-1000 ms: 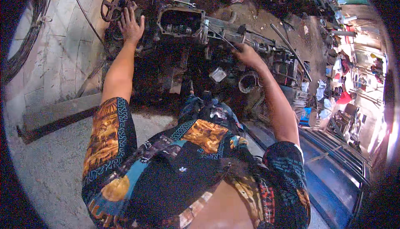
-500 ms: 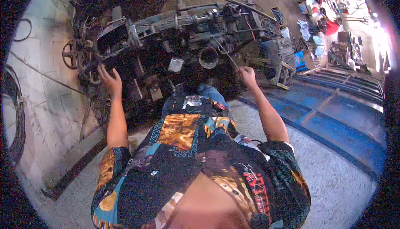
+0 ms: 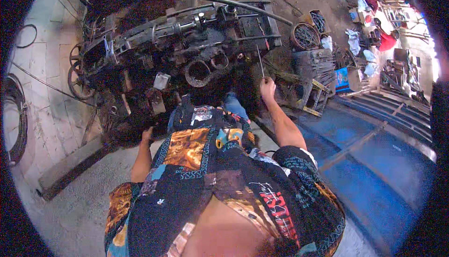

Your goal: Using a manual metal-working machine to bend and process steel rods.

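Observation:
My right hand [image 3: 267,89] is closed round one end of a thin metal rod [image 3: 261,61], which points away from me past the right end of a dark, greasy machine [image 3: 140,37]. My left hand [image 3: 148,134] hangs low beside my body, close to the machine's near lower edge. Its fingers are too dark and small to make out. Two ring-shaped openings show on the machine's near side, the larger ring [image 3: 198,73] left of the smaller ring [image 3: 219,61]. A handwheel [image 3: 75,77] is at its left end.
A long metal bar [image 3: 224,0] lies across the machine's far side. Right of it stand a round basket [image 3: 305,37] of metal pieces, a stack of thin rods [image 3: 320,65] and a blue box [image 3: 343,80]. Blue metal panels [image 3: 374,149] lie at right. A person in red [image 3: 387,41] is farther off.
My left hand has dropped from the machine's left end to beside my body. My right hand still holds the rod, now pointing more straight ahead. The view has shifted to the right.

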`<state>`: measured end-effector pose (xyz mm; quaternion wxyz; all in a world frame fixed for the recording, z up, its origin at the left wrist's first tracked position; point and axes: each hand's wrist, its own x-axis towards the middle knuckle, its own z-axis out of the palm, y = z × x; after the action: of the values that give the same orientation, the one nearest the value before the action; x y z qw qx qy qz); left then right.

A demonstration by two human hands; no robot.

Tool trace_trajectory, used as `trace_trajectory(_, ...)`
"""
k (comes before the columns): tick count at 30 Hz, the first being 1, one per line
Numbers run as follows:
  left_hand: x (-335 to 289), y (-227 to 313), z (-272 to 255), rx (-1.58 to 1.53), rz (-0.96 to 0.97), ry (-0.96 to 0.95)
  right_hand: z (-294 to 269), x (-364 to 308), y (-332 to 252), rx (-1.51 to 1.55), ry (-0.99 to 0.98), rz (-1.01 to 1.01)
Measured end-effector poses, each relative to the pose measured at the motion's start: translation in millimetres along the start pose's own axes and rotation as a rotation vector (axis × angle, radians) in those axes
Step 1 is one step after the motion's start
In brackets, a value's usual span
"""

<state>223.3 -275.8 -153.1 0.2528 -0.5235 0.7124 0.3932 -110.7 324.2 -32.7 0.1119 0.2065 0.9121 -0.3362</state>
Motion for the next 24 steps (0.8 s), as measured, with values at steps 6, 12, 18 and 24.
trace_trajectory(6, -124, 121, 76, 0.007, 0.321, 0.006, 13, 81, 17, 0.051, 0.144, -0.033)
trace_trajectory(12, -210, 214, 84, 0.111, 0.191, 0.043, 33, 163, 20, 0.058, 0.282, -0.315)
trace_trajectory(18, -215, 150, 102, 0.056, 0.311, 0.122, 44, 185, 9, -0.162, 0.187, -0.362)
trace_trajectory(24, -230, 105, 142, -0.257, 0.097, 0.098, 32, 159, -14, -0.095, 0.397, -0.45)
